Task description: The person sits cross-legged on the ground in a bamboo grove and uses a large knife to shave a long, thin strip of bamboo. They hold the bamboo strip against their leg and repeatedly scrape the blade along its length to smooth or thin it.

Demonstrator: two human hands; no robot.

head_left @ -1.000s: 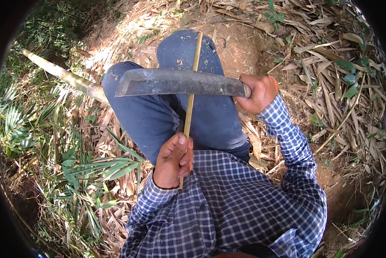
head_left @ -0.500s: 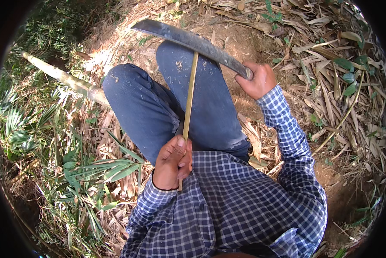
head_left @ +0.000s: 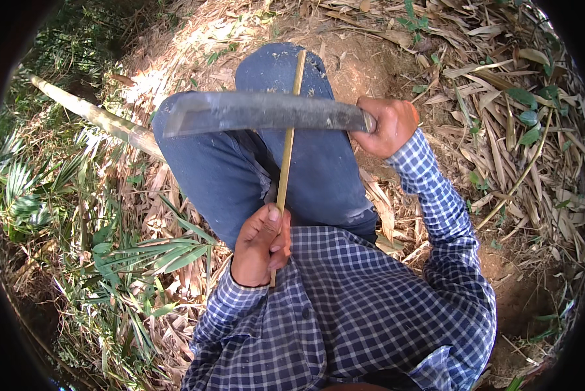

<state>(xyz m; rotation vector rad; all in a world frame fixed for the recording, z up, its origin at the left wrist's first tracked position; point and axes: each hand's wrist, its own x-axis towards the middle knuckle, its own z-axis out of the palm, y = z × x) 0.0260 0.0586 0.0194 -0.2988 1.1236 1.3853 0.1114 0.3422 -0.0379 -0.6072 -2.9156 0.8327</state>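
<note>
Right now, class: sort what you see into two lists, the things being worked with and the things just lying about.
In use:
left hand gripping a thin bamboo strip
right hand holding a big knife across the strip

Lying about:
thick bamboo pole on the ground
dry leaves
green palm fronds

A grey blade, a pale yellow strip, blue trousers, a blue-and-white checked shirt.
</note>
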